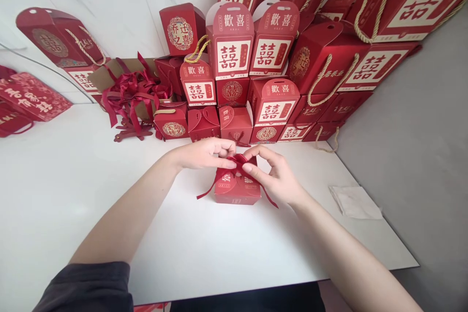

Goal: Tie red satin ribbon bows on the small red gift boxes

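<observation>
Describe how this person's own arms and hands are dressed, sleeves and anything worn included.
The left arm wears a plain, dark, near-black fabric short sleeve with a straight hem; the forearm below it is bare. The right arm is bare as far as the picture shows, with no sleeve in view. The left hand and right hand show no gloves, rings or watch.

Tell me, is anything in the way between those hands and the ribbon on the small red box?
Nothing visible is: the left hand and right hand are both at the red ribbon on top of the small red box. The stacked boxes stand behind it, not in between.
</observation>
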A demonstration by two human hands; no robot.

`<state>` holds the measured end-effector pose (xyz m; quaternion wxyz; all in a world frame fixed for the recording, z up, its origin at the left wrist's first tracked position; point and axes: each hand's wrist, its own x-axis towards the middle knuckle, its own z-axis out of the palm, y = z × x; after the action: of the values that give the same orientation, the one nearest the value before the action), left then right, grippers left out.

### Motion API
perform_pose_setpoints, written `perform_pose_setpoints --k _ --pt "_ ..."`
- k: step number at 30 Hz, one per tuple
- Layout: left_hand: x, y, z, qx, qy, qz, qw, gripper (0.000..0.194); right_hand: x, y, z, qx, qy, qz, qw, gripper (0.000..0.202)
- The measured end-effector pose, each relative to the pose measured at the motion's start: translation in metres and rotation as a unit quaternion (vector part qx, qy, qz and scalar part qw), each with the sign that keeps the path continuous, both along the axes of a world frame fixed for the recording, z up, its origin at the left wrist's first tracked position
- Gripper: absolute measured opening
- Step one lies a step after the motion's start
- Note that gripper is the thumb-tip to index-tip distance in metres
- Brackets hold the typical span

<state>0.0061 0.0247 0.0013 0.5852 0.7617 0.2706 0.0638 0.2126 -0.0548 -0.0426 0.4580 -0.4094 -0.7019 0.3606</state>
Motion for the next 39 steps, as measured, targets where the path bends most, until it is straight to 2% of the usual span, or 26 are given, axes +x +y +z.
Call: perform_pose_setpoints --k 3,8,12,17,21,26,30,33,36,39 --pt "0.0 -0.001 0.002 0.006 0.004 -0.011 1.0 0.03 -0.005 0.002 -0.003 -0.038 0.027 0.002 0.999 0.017" --pt "-0.003 0.002 0.002 0.01 0.002 -0.044 0.999 0.023 -0.004 0.005 -0.009 -0.033 0.056 -0.003 0.998 0.016" --pt "-0.003 0.004 0.0 0.006 -0.001 -0.042 0.999 0.023 -0.001 0.003 -0.007 -0.041 0.087 0.017 0.995 0.015" --pt "-0.001 0.002 0.003 0.013 -0.008 -0.038 0.999 0.025 -0.003 0.002 -0.006 -0.04 0.034 0.042 0.998 0.014" --pt "-0.001 0.002 0.002 -0.013 -0.009 -0.038 0.999 0.027 -0.001 0.006 -0.011 0.037 0.0 0.028 0.999 0.007" --pt "0.001 0.006 -0.004 -0.026 -0.023 -0.034 0.999 0.026 0.01 0.011 -0.011 0.143 -0.068 0.094 0.983 0.01" --pt "0.004 0.004 -0.005 -0.021 -0.039 -0.007 0.999 0.028 0.016 0.012 -0.007 0.173 -0.113 0.111 0.972 0.013" --pt "0.005 -0.001 -0.003 0.008 -0.036 0.002 0.999 0.03 0.016 0.01 -0.006 0.171 -0.116 0.112 0.972 0.014" --pt "0.003 -0.006 0.001 0.033 -0.012 0.005 0.999 0.022 0.014 0.008 -0.008 0.129 -0.083 0.11 0.982 0.011" --pt "-0.002 -0.006 0.007 0.053 0.018 0.0 0.998 0.041 0.013 0.007 -0.01 0.032 -0.001 0.066 0.997 0.005"
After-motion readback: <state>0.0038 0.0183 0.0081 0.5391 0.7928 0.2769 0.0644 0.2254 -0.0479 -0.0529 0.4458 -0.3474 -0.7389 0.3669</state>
